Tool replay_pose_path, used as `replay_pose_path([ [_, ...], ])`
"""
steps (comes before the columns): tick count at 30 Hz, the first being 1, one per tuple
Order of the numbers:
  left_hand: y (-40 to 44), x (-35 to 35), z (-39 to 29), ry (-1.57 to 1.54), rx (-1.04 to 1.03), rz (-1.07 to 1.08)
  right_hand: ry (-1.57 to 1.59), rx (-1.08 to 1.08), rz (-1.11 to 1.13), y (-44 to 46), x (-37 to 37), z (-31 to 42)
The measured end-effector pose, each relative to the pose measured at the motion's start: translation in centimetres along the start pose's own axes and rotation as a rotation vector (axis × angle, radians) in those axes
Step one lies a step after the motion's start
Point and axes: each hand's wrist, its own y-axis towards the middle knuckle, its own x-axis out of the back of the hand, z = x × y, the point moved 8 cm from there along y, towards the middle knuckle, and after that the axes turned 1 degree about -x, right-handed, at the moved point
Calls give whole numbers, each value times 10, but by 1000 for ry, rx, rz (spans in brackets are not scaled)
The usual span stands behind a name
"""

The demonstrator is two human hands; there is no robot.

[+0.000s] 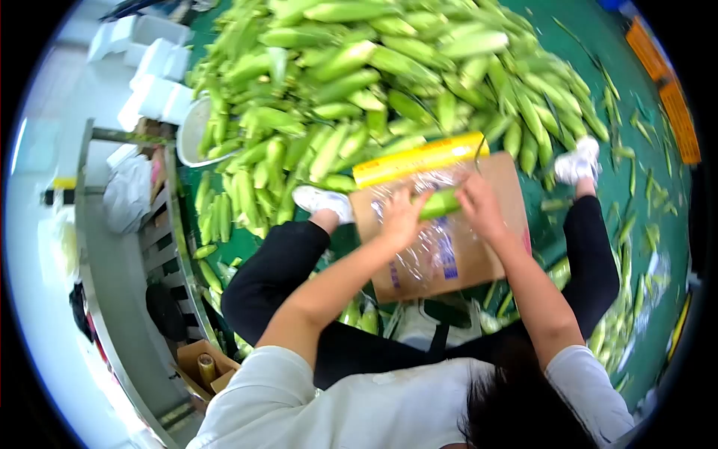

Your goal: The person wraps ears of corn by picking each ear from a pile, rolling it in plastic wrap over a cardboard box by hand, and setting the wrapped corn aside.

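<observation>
A green ear of corn (440, 203) lies between my hands above a flat cardboard sheet (479, 262) on my lap. My left hand (402, 218) has its fingers around the ear's left end. At the other end, my right hand (481, 202) grips the ear, its fingertips partly blurred. Clear plastic film (419, 254) is spread under the ear on the cardboard. Along the cardboard's far edge lies a yellow roll box (419, 159).
A large heap of corn (359, 75) covers the green floor (553, 37) in front. White foam boxes (157, 60) and a metal rack (176, 247) stand at left, with an open carton (198, 374) below. Loose husks (647, 217) lie at right.
</observation>
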Motion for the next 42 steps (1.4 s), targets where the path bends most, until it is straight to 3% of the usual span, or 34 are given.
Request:
replay_pose_path([
  [1, -7, 1, -2, 92, -102, -212, -58, -33, 145, -1, -33, -13],
  [2, -16, 2, -9, 99, -151, -120, -126, -45, 276, -11, -62, -30],
  [3, -31, -34, -6, 60, -364, 126, -103, 0, 240, -11, -66, -33],
  [4, -51, -30, -21, 74, -270, 519, -108, 57, 282, -6, -58, -20],
  [5, -92, 2, -32, 67, -675, -44, -145, 149, 443, 1, -53, 4],
  [9, -85, -24, 2, -5, -353, 67, -219, 350, 475, 2, -53, 15],
  [13, -79, -15, 18, -320, -123, 143, -157, 193, 499, -9, -42, 14],
  [14, -76, 6, 16, -502, -173, 19, -107, 196, 522, -16, -36, 16],
  [17, -73, 21, 10, -729, -62, 156, -34, 156, 606, -55, -17, 25],
  [20, -49, -17, 19, -485, -75, 148, -110, 44, 701, -62, -21, 31],
  [24, 22, -33, 43, -59, -220, 123, -293, 4, 423, -25, -53, -12],
  [25, 42, -9, 61, -451, 84, 424, -265, 7, 325, 5, -50, -7],
  [26, 66, -16, 98, -449, 225, 567, -255, 7, 230, 34, -51, -10],
  [27, 85, 23, 113, -631, 334, 385, -259, 48, 202, 59, -51, -12],
  [29, 116, 67, 133, -207, 208, 54, -139, -68, 548, 60, -90, -24],
  [32, 144, 59, 85, -555, -76, -26, -325, 140, 452, 36, -92, 22],
  [33, 144, 39, 59, -631, -139, 153, -323, 64, 565, 31, -100, 23],
  [35, 115, -24, 8, -198, -553, 160, -316, -96, 791, 17, -108, 20],
  [36, 106, -40, 3, -141, -555, 161, -204, -206, 884, 11, -103, 18],
  [39, 87, -60, -21, 21, -601, 159, 34, -86, 1235, -25, -124, 10],
  [40, 79, -56, -28, 64, -635, 163, 132, -285, 1784, -66, -125, 21],
  [41, 74, -50, -35, 119, -672, 163, 362, -400, 1965, -107, -116, 42],
  [42, 73, -51, -36, 154, -684, 162, 539, -270, 2100, -144, -112, 70],
])
